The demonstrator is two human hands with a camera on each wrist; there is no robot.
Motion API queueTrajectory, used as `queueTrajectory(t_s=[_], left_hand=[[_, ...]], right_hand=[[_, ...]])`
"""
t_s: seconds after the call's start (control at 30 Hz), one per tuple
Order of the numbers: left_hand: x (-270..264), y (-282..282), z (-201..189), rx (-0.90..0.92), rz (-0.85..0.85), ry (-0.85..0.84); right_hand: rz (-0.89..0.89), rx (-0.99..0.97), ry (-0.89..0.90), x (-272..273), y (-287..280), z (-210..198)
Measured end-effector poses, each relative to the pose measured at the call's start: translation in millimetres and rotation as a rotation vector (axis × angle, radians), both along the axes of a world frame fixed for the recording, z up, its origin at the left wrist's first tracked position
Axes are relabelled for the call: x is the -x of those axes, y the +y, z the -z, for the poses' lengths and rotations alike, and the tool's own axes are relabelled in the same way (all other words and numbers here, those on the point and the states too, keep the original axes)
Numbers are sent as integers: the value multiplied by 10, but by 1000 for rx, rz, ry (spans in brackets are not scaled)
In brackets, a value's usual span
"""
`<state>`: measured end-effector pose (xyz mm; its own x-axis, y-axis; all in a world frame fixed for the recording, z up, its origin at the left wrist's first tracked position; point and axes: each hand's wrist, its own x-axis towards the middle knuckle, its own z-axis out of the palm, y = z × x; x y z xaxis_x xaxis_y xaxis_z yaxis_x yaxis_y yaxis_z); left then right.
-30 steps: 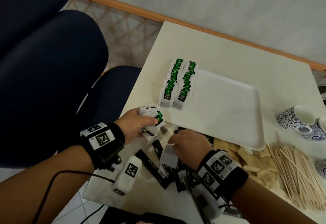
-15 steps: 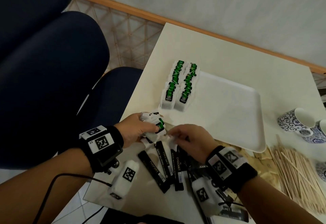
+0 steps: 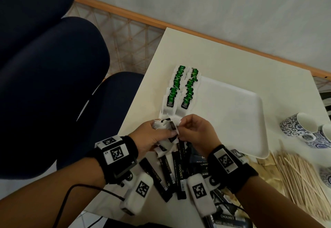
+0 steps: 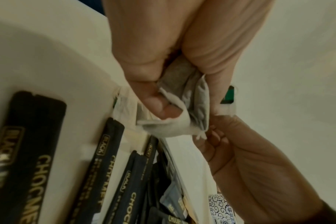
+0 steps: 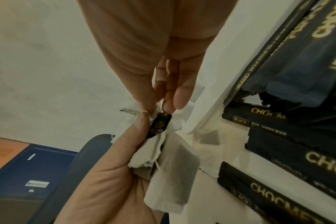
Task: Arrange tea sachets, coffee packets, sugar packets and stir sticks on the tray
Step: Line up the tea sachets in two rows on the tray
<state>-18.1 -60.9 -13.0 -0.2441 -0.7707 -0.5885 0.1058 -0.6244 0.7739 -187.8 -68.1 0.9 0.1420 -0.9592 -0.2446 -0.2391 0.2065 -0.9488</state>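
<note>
Holding a small bunch of tea bags [image 3: 165, 134], the left hand [image 3: 152, 138] has its thumb and fingers curled tight round them, just in front of the near edge of the tray [image 3: 232, 120]; the right hand [image 3: 195, 132] has come up off the table [image 3: 223, 57] and now pinches the little dark tag of one bag [image 5: 160, 125] with its fingertips [image 5: 173, 101], close against the left thumb; a second ago that hand was lower, down among the black coffee packets [image 3: 180, 172], and half a second ago it was only just reaching the bunch; so both hands now meet on the same bunch.

I think this means the person is tidying the bags or pulling one free, getting ready to lay more on the tray; two neat rows of green tea bags [image 3: 180, 87] already lie along the tray's left side, and they look the same as before; the rest of the tray is bare.

A few more tea bags sit on the table under the hands; the coffee packets lie in a loose heap at the near edge; the wooden stir sticks [image 3: 300, 179] and the brown sugar packets [image 3: 266, 165] wait to the right, off the tray; blue and white cups [image 3: 297, 127] stand beyond them; so the tea part is nearly done, and the other three kinds are not started.
</note>
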Motion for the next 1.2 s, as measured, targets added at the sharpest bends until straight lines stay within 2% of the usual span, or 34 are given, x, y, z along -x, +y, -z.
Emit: queueTrajectory(t_s=[0.1,0.2,0.37,0.53,0.73,0.9,1.03,1.2], left_hand=[[16,-13,11,23,-39,0],[28,-18,23,54,-58,-26],[17,-42,19,64,-33,-55],[8,-48,19,60,-38,-34],[-5,-77,33,61,-6,-51],[-116,-117,61,37,-67,-58],[-213,-187,67,28,-113,-52],[-301,-299,94,10,-203,-53]], right_hand=[[-68,26,-13,-14,27,-29],[-114,48,121,-21,30,-29],[-54,203,310,-36,-36,-23],[-132,247,330,-6,-40,-76],[-63,289,380,-16,-77,18],[-51,411,580,131,-227,-27],[-74,280,598,229,-304,-34],[-247,177,685,183,-344,-11]])
